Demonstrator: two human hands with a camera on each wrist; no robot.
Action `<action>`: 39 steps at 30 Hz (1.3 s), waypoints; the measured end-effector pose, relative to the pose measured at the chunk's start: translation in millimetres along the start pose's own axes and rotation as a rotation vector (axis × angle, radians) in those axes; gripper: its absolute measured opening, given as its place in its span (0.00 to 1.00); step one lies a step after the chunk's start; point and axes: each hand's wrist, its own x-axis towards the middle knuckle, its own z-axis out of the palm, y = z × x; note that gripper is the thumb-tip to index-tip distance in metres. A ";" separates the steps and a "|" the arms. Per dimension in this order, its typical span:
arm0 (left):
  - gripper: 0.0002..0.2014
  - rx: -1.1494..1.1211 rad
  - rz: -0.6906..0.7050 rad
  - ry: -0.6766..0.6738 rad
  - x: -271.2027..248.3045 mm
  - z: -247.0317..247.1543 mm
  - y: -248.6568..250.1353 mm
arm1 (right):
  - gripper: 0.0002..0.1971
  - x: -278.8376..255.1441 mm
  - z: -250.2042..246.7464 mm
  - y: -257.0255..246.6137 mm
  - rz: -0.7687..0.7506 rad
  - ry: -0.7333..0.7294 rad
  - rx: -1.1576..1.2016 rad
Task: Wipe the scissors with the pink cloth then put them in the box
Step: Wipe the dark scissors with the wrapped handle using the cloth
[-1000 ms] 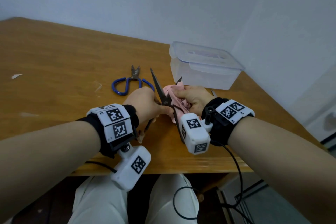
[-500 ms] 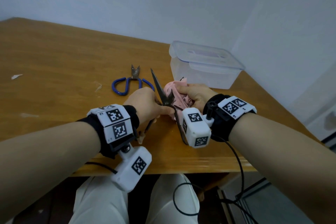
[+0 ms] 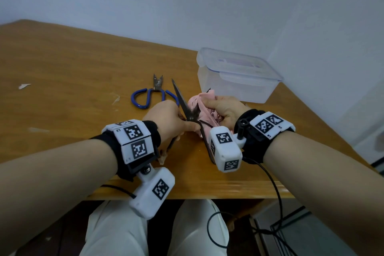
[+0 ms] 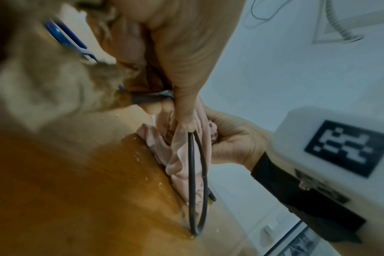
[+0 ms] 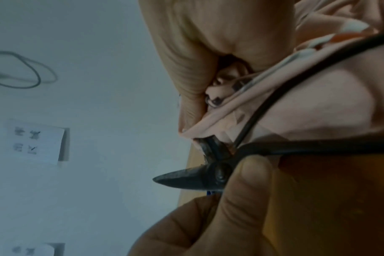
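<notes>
Head view: since a second ago the right hand (image 3: 223,108) has slid the pink cloth (image 3: 204,103) up the second blade toward its tip; only the very tip now pokes out above the bunched fabric. Left hand (image 3: 170,119) hasn't shifted, fingers clamped on the black scissors (image 3: 184,102) near the pivot, blades spread, free blade pointing up and away. Read: one wipe stroke nearly done, other blade probably still to do, boxing not started. Clear plastic box (image 3: 239,77) sits just behind the hands with its lid on, so it needs opening first. Blue-handled scissors (image 3: 150,94) lie flat on the wooden tabletop (image 3: 72,72), untouched.

Left wrist view: thin black wire-loop handle (image 4: 196,181) hangs down to the tabletop, held at the top by the left thumb and fingers. Cloth is soft, thin and crumpled, draped behind the loop, with the right hand gripping it.

Right wrist view: dark, dull forged metal, short pointed blade, rivet pivot (image 5: 220,175) under the left thumb. Right fingers (image 5: 186,69) wrap printed pink fabric round the other blade, which is hidden in the folds. Blade edge looks rough.
</notes>
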 end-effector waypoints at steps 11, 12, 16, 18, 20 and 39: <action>0.23 -0.046 -0.026 -0.013 1.8 -2.1 -3.6 | 0.15 -6.7 -16.8 -4.5 0.122 -0.249 0.091; 0.23 -0.042 -0.022 -0.013 1.6 -2.0 -3.0 | 0.16 -6.1 -16.1 -3.0 0.110 -0.247 0.074; 0.23 -0.022 0.003 -0.002 0.5 -2.0 -1.1 | 0.05 -6.7 -6.1 1.3 0.034 -0.218 -0.006; 0.23 -0.006 0.007 0.003 0.0 -1.4 1.3 | 0.07 -3.2 -1.7 4.7 -0.004 -0.141 -0.043; 0.22 0.009 0.001 0.008 -1.1 -1.8 2.8 | 0.11 2.5 1.2 7.1 -0.035 -0.069 -0.067; 0.24 0.045 0.023 0.030 1.8 -3.1 0.4 | 0.12 6.8 1.5 -6.1 -0.041 0.035 0.001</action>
